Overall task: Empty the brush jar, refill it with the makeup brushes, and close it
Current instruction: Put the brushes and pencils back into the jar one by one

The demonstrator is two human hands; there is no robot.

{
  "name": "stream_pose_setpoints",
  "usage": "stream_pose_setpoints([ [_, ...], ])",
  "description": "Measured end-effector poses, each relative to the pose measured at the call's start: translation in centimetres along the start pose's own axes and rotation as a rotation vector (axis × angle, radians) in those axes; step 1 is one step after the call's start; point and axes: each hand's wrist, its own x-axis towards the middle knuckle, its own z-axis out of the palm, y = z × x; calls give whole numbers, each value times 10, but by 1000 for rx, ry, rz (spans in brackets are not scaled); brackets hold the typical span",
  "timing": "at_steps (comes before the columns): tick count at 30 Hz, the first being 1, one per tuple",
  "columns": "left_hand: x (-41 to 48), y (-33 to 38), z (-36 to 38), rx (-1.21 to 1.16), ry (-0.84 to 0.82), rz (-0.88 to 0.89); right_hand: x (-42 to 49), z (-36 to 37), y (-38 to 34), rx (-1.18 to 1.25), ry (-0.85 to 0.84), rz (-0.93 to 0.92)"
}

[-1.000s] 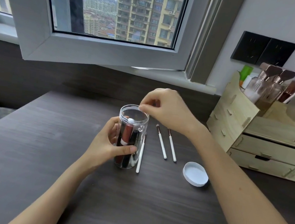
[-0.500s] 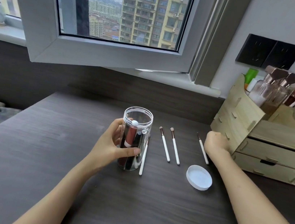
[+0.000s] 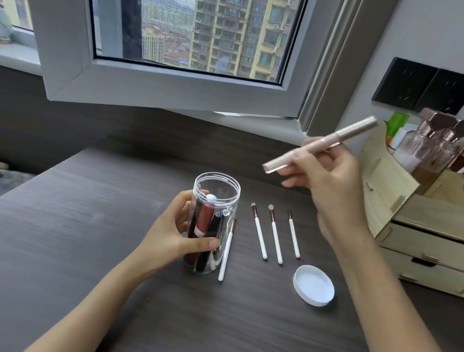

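A clear plastic jar (image 3: pixel 217 185) stands upright on the dark table, lidless, with a red tube, dark sticks and a white-capped item inside. My left hand (image 3: pixel 178 234) grips its side. My right hand (image 3: pixel 328 183) is raised above the table to the right of the jar, holding a slim beige cosmetic pen (image 3: pixel 318 144) tilted up to the right. Three white-handled makeup brushes (image 3: pixel 274 235) lie side by side right of the jar, and one more brush (image 3: pixel 226 252) lies against the jar. The white lid (image 3: pixel 313 285) rests upside down near the brushes.
A wooden drawer organiser (image 3: pixel 437 234) with glass bottles stands at the right edge of the table (image 3: pixel 66 242). An open window sash (image 3: pixel 162 88) juts out over the table's far side. A wall socket panel (image 3: pixel 425 86) sits above the organiser.
My right hand went from the jar's mouth down to the table by the organiser, laying a third brush there, and now is lifted holding a beige pen. The left hand stayed on the jar.
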Motion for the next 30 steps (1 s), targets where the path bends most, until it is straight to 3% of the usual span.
stream_pose_setpoints([
  [7,-1,1,0,14,6,-1,-16,33,2,-652,-300,-152],
  [10,-1,2,1,16,5,1,-14,40,0,-745,-304,-197],
  [14,-2,4,2,21,7,3,-10,46,-7,-833,-470,-197],
  [18,-2,5,3,14,13,9,-15,50,-8,-1101,-581,-306],
  [19,-2,5,3,12,16,10,-15,50,-7,-1100,-618,-301],
  [21,-2,4,3,9,23,10,-14,42,-5,-865,-656,-200],
  [23,-2,3,2,12,24,10,-8,28,-1,-512,-509,-48],
  [25,-2,2,2,18,23,12,3,8,18,-429,-249,38],
  [27,-2,2,2,19,24,13,15,-11,51,-663,-67,120],
  [30,-1,1,2,13,18,16,22,-26,100,-993,-68,328],
])
